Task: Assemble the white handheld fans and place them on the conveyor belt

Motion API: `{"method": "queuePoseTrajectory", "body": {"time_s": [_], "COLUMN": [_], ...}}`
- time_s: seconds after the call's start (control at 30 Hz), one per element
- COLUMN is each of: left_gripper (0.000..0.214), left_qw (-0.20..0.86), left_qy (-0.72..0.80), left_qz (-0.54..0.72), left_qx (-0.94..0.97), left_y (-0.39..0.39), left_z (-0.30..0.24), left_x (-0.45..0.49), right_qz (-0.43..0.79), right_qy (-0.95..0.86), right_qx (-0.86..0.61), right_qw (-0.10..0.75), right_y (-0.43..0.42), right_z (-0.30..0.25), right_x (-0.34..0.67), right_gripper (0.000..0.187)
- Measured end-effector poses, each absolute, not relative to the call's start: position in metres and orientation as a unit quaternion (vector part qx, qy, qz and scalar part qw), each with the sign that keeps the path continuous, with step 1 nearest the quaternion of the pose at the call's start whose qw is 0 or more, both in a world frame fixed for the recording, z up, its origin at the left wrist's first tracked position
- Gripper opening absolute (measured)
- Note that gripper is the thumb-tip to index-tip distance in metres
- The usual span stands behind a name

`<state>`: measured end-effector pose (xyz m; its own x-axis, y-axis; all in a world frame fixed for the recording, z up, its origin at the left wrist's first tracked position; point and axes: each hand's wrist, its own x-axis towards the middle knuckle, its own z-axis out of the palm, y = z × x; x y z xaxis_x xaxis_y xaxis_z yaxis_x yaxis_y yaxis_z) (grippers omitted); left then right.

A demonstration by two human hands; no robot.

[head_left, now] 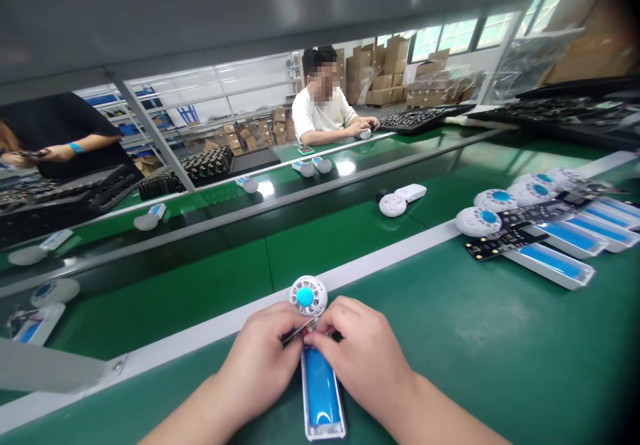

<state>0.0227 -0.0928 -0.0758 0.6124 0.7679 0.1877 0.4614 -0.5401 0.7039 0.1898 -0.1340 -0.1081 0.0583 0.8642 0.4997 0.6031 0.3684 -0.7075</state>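
Note:
Right in front of me lies an opened white handheld fan [309, 295], its round head with a turquoise centre pointing away and a blue battery [321, 388] in its handle. My left hand [267, 351] is closed at the fan's neck, thumb and forefinger pinching a thin circuit board [299, 330] seen nearly edge-on. From the other side, my right hand [357, 345] is closed too, its thumb and fingertips pressed together at the neck, close to the board. Small red and light parts show between the fingertips; what the right fingers grip is hidden.
Several opened fans [555, 265] with black circuit boards [505, 241] lie to the right. Beyond a pale rail [390, 255], a green conveyor belt [235, 265] carries a fan [393, 205]. A co-worker [323, 108] sits opposite; another person [65, 135] stands left. A metal post [55, 365] stands near left.

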Motion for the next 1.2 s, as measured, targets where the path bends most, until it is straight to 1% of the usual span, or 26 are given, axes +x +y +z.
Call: {"method": "queuePoseTrajectory", "body": {"time_s": [0.27,0.33,0.4,0.47,0.5,0.57,0.63,0.67,0.73,0.77,0.83,0.9,1.03,1.13,1.2], "left_gripper": [0.024,0.023,0.021,0.017,0.016,0.021,0.028,0.035,0.043,0.044,0.041,0.034,0.038,0.039,0.035], "left_qw": [0.269,0.282,0.319,0.349,0.348,0.295,0.181,0.14,0.085,0.074,0.067,0.084,0.112,0.123,0.129], "left_qy": [0.345,0.355,0.383,0.441,0.481,0.572,0.643,0.655,0.642,0.62,0.559,0.488,0.401,0.386,0.389], "left_qz": [0.168,0.164,0.171,0.179,0.18,0.185,0.195,0.206,0.222,0.23,0.237,0.228,0.205,0.198,0.191], "left_qx": [0.883,0.876,0.85,0.807,0.784,0.743,0.718,0.714,0.729,0.746,0.791,0.838,0.886,0.892,0.892], "left_y": [-0.092,-0.093,-0.091,-0.083,-0.077,-0.056,-0.026,-0.01,0.02,0.031,0.045,0.052,0.059,0.062,0.062], "left_z": [-0.066,-0.065,-0.064,-0.062,-0.059,-0.051,-0.038,-0.029,-0.013,-0.008,-0.007,-0.02,-0.062,-0.077,-0.074], "left_x": [0.02,0.023,0.026,0.022,0.016,0.0,-0.015,-0.018,-0.01,0.003,0.043,0.095,0.184,0.214,0.218], "right_qz": [0.153,0.163,0.171,0.177,0.177,0.169,0.15,0.138,0.121,0.116,0.112,0.117,0.116,0.109,0.105], "right_qy": [-0.666,-0.662,-0.664,-0.662,-0.659,-0.649,-0.639,-0.638,-0.642,-0.646,-0.655,-0.663,-0.654,-0.62,-0.595], "right_qx": [-0.534,-0.54,-0.541,-0.532,-0.523,-0.505,-0.496,-0.495,-0.495,-0.496,-0.501,-0.508,-0.55,-0.601,-0.625], "right_qw": [0.498,0.493,0.487,0.497,0.51,0.544,0.569,0.574,0.573,0.568,0.554,0.537,0.506,0.493,0.495], "right_y": [-0.14,-0.14,-0.137,-0.133,-0.131,-0.128,-0.124,-0.122,-0.119,-0.117,-0.115,-0.113,-0.108,-0.105,-0.104], "right_z": [-0.119,-0.119,-0.116,-0.113,-0.111,-0.109,-0.109,-0.11,-0.113,-0.115,-0.119,-0.124,-0.129,-0.127,-0.124], "right_x": [0.185,0.184,0.185,0.188,0.189,0.192,0.194,0.195,0.193,0.192,0.187,0.183,0.18,0.185,0.189], "right_gripper": [0.023,0.023,0.021,0.015,0.015,0.023,0.031,0.033,0.036,0.037,0.039,0.039,0.035,0.033,0.034]}}
